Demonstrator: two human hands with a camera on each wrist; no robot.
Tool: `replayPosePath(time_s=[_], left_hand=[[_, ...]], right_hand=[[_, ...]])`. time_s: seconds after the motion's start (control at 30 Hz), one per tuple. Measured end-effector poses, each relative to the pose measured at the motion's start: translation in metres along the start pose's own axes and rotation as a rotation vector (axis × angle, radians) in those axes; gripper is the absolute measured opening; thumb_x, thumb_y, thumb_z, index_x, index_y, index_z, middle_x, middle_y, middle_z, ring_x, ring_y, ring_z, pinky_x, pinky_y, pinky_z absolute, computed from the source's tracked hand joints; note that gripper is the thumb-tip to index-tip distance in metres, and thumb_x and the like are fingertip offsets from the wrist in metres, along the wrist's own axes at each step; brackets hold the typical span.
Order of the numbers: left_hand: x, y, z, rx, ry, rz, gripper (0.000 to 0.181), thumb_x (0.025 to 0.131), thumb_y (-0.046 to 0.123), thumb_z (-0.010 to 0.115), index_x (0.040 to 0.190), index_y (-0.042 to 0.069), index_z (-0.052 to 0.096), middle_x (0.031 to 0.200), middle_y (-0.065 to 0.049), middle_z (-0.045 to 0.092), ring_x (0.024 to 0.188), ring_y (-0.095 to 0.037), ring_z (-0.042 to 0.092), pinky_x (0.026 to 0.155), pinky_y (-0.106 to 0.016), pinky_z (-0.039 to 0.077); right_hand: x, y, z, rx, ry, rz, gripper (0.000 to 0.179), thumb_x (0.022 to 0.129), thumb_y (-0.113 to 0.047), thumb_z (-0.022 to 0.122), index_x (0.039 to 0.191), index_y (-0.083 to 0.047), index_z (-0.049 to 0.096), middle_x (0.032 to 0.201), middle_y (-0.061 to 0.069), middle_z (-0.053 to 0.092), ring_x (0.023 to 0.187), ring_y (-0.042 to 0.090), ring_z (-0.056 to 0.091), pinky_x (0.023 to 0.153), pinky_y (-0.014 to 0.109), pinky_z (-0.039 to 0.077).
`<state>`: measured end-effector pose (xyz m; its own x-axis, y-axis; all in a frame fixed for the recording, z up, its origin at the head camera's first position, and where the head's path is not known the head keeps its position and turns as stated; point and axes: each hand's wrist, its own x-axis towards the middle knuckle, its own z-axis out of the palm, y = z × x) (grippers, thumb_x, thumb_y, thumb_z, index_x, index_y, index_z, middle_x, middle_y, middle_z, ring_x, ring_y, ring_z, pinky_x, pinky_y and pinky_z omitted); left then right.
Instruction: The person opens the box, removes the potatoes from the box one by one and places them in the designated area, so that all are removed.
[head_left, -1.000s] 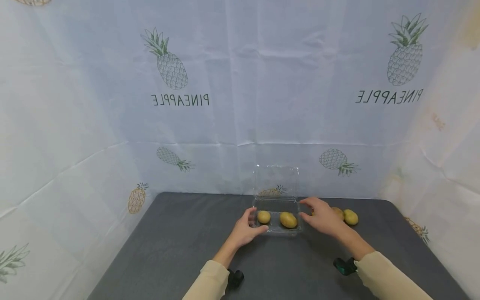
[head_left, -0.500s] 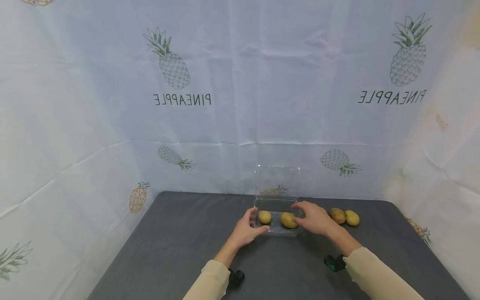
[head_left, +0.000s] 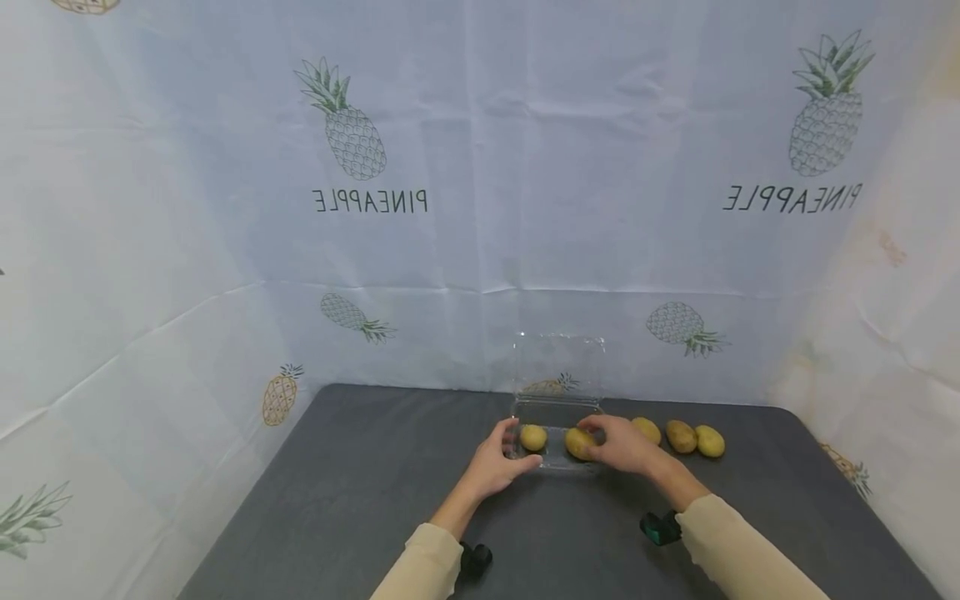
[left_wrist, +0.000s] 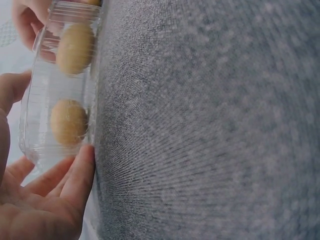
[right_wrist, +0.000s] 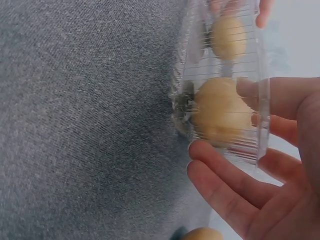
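Observation:
A clear plastic clamshell container (head_left: 555,461) stands on the table with its lid (head_left: 558,362) raised at the back. Inside are two potatoes, a smaller left potato (head_left: 533,437) and a larger right potato (head_left: 579,443). My left hand (head_left: 497,461) holds the container's left end, fingers against its side and thumb at the front. From the right, my right hand (head_left: 621,444) reaches in over the rim. In the right wrist view its thumb and index finger pinch the larger potato (right_wrist: 220,107), while the other fingers stay outside the wall.
Three more potatoes lie in a row to the right of the container: one beside the right hand (head_left: 647,430), a browner potato (head_left: 681,436) and an outer potato (head_left: 710,441). The dark grey table (head_left: 375,467) meets a pineapple-print curtain (head_left: 480,208) behind the container.
My right hand has moved left from the container's right side over the rim onto the larger potato. The loose potatoes behind it have come into fuller view. The left hand stays put.

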<state>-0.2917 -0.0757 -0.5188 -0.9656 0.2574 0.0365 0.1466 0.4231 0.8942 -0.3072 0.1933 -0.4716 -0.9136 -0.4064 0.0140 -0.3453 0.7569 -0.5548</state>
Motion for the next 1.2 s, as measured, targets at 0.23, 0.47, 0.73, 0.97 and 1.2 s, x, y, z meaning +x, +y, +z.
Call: replayPosePath(time_s=[0.23,0.47,0.73,0.97,1.2], left_hand=[[-0.001,-0.001,0.001,0.002,-0.007,-0.002,0.083,0.089,0.040,0.080,0.155,0.012,0.039,0.140,-0.018,0.054,0.126,-0.037,0.055,0.094,-0.054,0.051],[-0.002,0.001,0.003,0.011,0.003,0.001,0.082,0.089,0.037,0.080,0.155,0.010,0.039,0.139,-0.019,0.054,0.125,-0.038,0.055,0.094,-0.055,0.051],[-0.001,0.000,0.001,0.008,0.014,-0.005,0.082,0.088,0.038,0.081,0.154,0.011,0.040,0.139,-0.019,0.055,0.124,-0.037,0.056,0.093,-0.055,0.052],[0.001,0.002,0.002,0.035,0.025,-0.002,0.082,0.086,0.039,0.082,0.153,0.012,0.042,0.136,-0.017,0.056,0.122,-0.036,0.057,0.092,-0.055,0.052],[0.001,0.003,0.003,0.052,0.027,-0.009,0.082,0.086,0.040,0.082,0.152,0.012,0.043,0.136,-0.018,0.056,0.123,-0.037,0.057,0.093,-0.056,0.051]], right_hand=[[0.007,0.005,0.007,-0.012,-0.013,-0.006,0.044,0.089,-0.018,0.077,0.129,-0.004,0.066,0.119,0.010,0.067,0.105,0.030,0.064,0.083,0.049,0.054],[0.011,0.006,0.009,-0.042,-0.034,-0.004,0.051,0.087,-0.023,0.081,0.132,-0.007,0.065,0.117,0.009,0.067,0.101,0.028,0.064,0.081,0.048,0.054],[0.013,0.008,0.011,-0.079,-0.024,-0.023,0.052,0.088,-0.026,0.081,0.134,-0.008,0.065,0.117,0.006,0.067,0.093,0.020,0.063,0.074,0.041,0.053],[0.009,0.006,0.007,-0.061,-0.004,-0.033,0.053,0.090,-0.026,0.080,0.136,-0.008,0.064,0.121,0.006,0.067,0.097,0.019,0.063,0.077,0.042,0.053],[0.003,0.008,0.004,-0.033,0.028,-0.069,0.054,0.091,-0.027,0.078,0.137,-0.004,0.062,0.126,0.011,0.066,0.105,0.028,0.064,0.082,0.046,0.054]])
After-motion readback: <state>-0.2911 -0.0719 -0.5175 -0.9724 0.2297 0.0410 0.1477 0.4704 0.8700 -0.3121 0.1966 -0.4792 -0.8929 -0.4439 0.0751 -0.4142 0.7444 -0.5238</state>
